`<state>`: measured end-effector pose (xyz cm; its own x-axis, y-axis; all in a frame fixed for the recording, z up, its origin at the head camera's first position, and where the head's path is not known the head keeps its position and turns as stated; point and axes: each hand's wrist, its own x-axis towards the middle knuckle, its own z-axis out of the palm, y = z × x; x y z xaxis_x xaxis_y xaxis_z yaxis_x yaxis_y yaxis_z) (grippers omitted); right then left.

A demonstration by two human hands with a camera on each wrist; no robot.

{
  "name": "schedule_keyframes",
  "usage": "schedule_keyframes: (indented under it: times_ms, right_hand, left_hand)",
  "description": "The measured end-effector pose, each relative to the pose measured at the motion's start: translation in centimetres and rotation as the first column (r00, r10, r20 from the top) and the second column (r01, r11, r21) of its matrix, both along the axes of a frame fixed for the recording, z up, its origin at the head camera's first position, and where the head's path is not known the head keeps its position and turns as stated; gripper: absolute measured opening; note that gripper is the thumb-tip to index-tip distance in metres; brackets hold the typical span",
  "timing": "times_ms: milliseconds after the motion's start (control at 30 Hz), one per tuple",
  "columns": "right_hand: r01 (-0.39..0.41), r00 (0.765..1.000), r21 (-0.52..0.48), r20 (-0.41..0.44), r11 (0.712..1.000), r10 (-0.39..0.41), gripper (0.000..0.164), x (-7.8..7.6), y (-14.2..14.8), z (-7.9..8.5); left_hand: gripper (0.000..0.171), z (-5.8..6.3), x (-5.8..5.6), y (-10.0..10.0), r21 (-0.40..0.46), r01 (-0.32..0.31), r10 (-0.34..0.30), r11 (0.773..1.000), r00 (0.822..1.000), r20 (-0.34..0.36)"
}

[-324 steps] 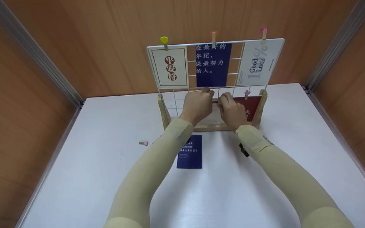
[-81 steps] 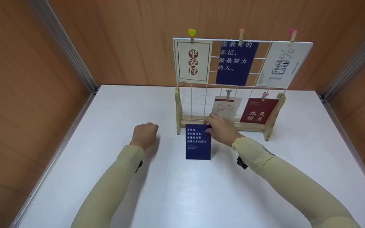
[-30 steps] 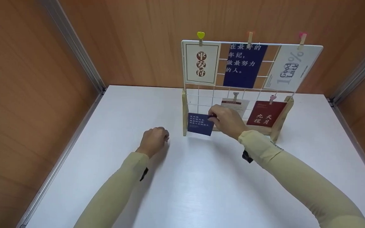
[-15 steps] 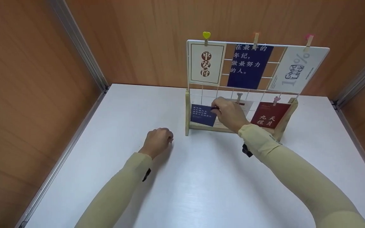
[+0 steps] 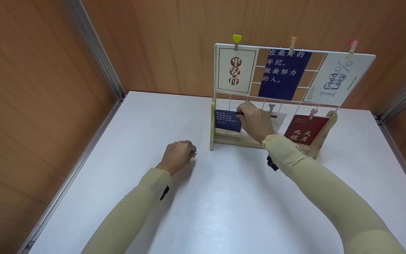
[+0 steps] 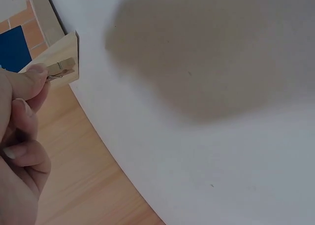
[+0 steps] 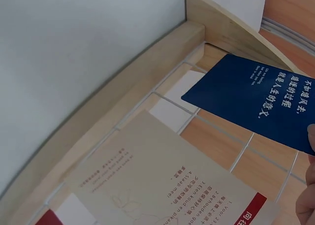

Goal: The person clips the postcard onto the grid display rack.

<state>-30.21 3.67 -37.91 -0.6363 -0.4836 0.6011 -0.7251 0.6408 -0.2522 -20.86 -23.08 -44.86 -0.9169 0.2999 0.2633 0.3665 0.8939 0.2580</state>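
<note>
My right hand [image 5: 257, 121] pinches the right edge of a blue card [image 5: 227, 120] with white writing. The card lies over the lower left part of a white wire grid rack [image 7: 194, 114] on a wooden stand. In the right wrist view, my right fingertips [image 7: 311, 136] show at the card's edge. My left hand [image 5: 178, 155] is above the white table, left of the stand. Between its thumb and forefinger it holds a small wooden clothespin [image 6: 61, 67], best seen in the left wrist view. The clothespin's near end is hidden by the fingers.
Along the grid's top hang a white card [image 5: 236, 84], a dark blue card [image 5: 280, 84] and a Good Luck card [image 5: 340, 79], each under a clip. Below, a cream card [image 7: 162, 171] and a red card [image 5: 307, 128] are clipped. Wood-grain walls [image 5: 174, 67] enclose the table.
Both hands leave the grid; a cream card now hangs there by a grey clip. The right hand picks the blue card off the table and raises it to the grid. The loose clothespin leaves the table.
</note>
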Motion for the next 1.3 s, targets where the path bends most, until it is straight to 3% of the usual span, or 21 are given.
schedule_keyframes:
  times_ms: [500,867,1300]
  right_hand:
    - [0.059,0.983,-0.025,-0.175,0.998,-0.062,0.009,-1.3,-0.4,-1.0]
    - [0.076,0.986,0.012,-0.149,0.997,-0.073,0.012,-2.0,-0.6,-1.6]
    - [0.036,0.987,0.057,-0.161,0.998,-0.026,0.011,-2.4,-0.5,-2.0]
  left_hand:
    - [0.005,1.7,0.1,0.3,-0.019,0.055,-0.056,0.998,0.996,-0.074]
    - [0.005,3.9,-0.5,1.3,-0.022,0.094,-0.097,0.995,0.981,-0.167]
    - [0.010,7.9,-2.7,3.2,-0.016,0.094,-0.095,0.995,0.974,-0.206]
